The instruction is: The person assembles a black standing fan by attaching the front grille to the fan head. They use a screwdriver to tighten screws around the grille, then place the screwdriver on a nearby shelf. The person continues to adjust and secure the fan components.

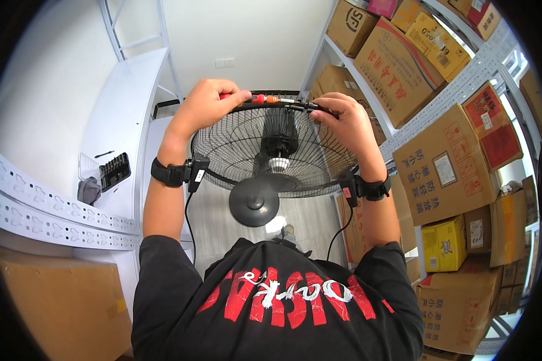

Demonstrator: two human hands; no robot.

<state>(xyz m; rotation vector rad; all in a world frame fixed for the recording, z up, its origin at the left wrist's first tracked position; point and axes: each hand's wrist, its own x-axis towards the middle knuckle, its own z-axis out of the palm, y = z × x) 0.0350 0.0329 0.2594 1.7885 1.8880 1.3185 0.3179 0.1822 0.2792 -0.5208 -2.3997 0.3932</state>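
head view: my left hand (209, 103) pinches a red-and-orange screwdriver (259, 98), its tip hard to make out; my right hand (346, 114) pinches the grille rim (307, 106), fingertips partly hidden. the black fan (280, 144) stands before me.

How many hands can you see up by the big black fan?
2. The left hand grips a red-and-orange screwdriver at the top rim of the fan, and the right hand holds that rim farther right.
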